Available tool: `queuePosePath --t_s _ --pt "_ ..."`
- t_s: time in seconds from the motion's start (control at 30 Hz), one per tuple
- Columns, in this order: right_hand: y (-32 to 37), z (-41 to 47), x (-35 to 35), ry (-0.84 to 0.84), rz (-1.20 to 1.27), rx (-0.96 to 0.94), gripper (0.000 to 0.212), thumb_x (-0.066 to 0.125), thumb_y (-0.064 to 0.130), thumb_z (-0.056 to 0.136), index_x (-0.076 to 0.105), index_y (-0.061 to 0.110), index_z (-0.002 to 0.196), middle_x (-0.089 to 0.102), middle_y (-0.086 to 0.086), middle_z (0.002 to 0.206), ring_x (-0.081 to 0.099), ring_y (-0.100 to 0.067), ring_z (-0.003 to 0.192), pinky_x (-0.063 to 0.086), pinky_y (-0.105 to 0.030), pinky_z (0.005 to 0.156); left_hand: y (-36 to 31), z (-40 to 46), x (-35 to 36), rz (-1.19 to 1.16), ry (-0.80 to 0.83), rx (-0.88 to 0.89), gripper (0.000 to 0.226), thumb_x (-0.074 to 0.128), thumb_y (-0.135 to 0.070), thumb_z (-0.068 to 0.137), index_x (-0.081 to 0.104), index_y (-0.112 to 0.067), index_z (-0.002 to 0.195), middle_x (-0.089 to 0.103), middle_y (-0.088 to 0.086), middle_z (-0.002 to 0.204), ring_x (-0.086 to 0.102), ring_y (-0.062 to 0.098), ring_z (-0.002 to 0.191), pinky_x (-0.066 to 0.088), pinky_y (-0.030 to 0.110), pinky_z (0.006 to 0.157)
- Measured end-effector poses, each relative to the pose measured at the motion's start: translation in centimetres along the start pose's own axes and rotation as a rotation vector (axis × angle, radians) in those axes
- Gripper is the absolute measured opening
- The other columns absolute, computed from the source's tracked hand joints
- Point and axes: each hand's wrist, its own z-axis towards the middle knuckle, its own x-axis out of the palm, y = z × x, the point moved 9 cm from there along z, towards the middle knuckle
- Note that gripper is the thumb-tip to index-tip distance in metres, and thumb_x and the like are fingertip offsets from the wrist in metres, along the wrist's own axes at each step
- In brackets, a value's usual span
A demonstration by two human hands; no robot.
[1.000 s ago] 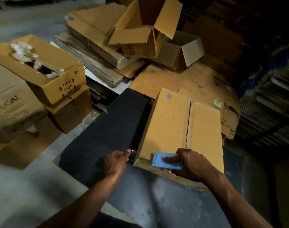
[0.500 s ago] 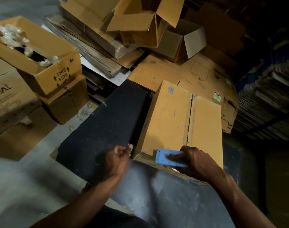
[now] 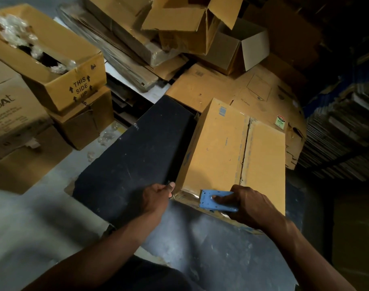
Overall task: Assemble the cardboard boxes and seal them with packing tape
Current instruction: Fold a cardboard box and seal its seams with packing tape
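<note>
A closed brown cardboard box (image 3: 219, 148) lies on a dark mat (image 3: 133, 156), its two top flaps meeting at a seam that runs away from me. My right hand (image 3: 248, 204) grips a blue tape dispenser (image 3: 215, 201) pressed against the box's near edge. My left hand (image 3: 156, 198), just left of the box's near corner, pinches something small and thin, probably the clear tape's end; the tape itself is hard to make out.
An open box marked THIS SIDE UP (image 3: 53, 66) with plastic wrap inside stands on another box at the left. Flattened cardboard (image 3: 120, 49) and open boxes (image 3: 192, 26) pile up behind. Stacked flat sheets (image 3: 343, 131) fill the right side.
My left hand has shifted right, closer to the box's near corner. My right hand keeps the dispenser at the box's near edge. The camera has tilted slightly.
</note>
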Motion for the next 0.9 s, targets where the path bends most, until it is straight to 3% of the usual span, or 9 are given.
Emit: queuePosePath --t_s 0.1,0.2,0.27,0.4,0.6,0.73,0.9 --pt "-0.4 -0.6 -0.1 -0.011 0.012 -0.011 0.060 0.061 0.053 0.097 0.031 0.068 0.146 0.048 0.012 0.106 0.052 -0.009 0.090 0.051 -0.026 0.073 -1.8 -1.3 -1.0 -0.032 -0.050 0.163 0.024 0.078 -0.028 0.092 0.069 -0.013 0.076 0.069 0.001 0.068 0.063 0.009 0.064 0.049 0.023 0.063" --pt "-0.9 -1.5 0.0 -0.034 0.057 -0.010 0.060 0.064 0.054 0.096 0.031 0.071 0.143 0.047 0.016 0.104 0.050 -0.006 0.088 0.043 -0.017 0.067 -3.2 -2.6 -1.5 -0.035 -0.040 0.268 0.024 0.078 -0.027 0.093 0.068 -0.010 0.079 0.070 0.001 0.068 0.060 -0.001 0.059 0.045 0.011 0.056" --pt "-1.0 -1.7 0.1 -0.051 0.072 -0.004 0.061 0.066 0.053 0.095 0.031 0.073 0.141 0.047 0.016 0.103 0.051 -0.005 0.087 0.043 -0.017 0.065 -3.1 -2.6 -1.3 -0.020 -0.032 0.224 0.023 0.076 -0.029 0.094 0.068 -0.012 0.080 0.070 0.000 0.071 0.061 0.000 0.061 0.043 0.011 0.055" --pt "-0.4 -1.4 0.1 -0.034 0.041 -0.007 0.061 0.063 0.050 0.097 0.031 0.068 0.145 0.047 0.014 0.107 0.052 -0.007 0.090 0.050 -0.023 0.071 -1.8 -1.7 -1.2 -0.055 -0.040 0.113 0.024 0.077 -0.031 0.093 0.070 -0.011 0.082 0.072 0.005 0.076 0.068 0.018 0.075 0.044 0.025 0.062" --pt "0.0 -0.8 0.1 0.005 -0.004 0.005 0.065 0.064 0.045 0.096 0.029 0.068 0.146 0.040 0.015 0.102 0.048 -0.008 0.088 0.046 -0.024 0.070 -0.4 0.0 -0.6 -0.015 -0.043 0.049 0.025 0.078 -0.034 0.092 0.069 -0.017 0.075 0.073 0.003 0.075 0.068 0.021 0.076 0.052 0.033 0.073" --pt "0.3 -0.3 0.1 0.020 -0.023 0.017 0.066 0.065 0.043 0.095 0.031 0.066 0.147 0.039 0.016 0.101 0.049 -0.007 0.089 0.052 -0.027 0.074 0.7 0.9 0.1 -0.013 -0.014 -0.010 0.032 0.080 -0.035 0.090 0.067 -0.015 0.070 0.069 0.002 0.067 0.058 0.020 0.060 0.044 0.029 0.061" --pt "0.4 -0.3 0.1 0.020 -0.015 0.017 0.066 0.066 0.042 0.093 0.034 0.067 0.145 0.047 0.015 0.102 0.054 -0.009 0.087 0.052 -0.028 0.071 2.4 1.1 2.0 -0.056 0.098 -0.200 0.025 0.080 -0.029 0.091 0.070 -0.009 0.082 0.067 0.004 0.072 0.042 0.007 0.040 0.027 0.018 0.045"
